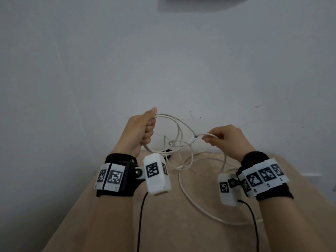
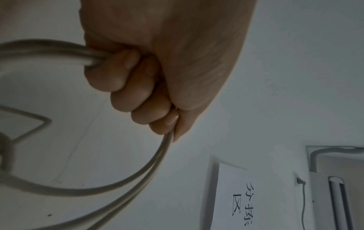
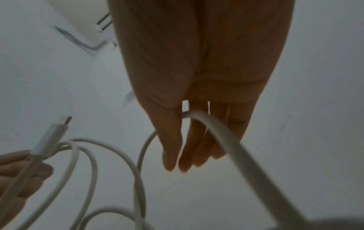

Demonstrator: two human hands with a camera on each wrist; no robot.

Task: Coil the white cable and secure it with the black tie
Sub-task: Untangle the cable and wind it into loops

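Overhead, white cable point(image 1: 171, 124) in both hands.

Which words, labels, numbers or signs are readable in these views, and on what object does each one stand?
"分拣区": printed in black on the white paper sheet fixed to the wall, seen in the left wrist view.
Square black-and-white coded markers on the wrist bands and camera housings: patterns only, no readable words.
Small marks under the wrist band markers: too small to read.
White cable: no print visible.
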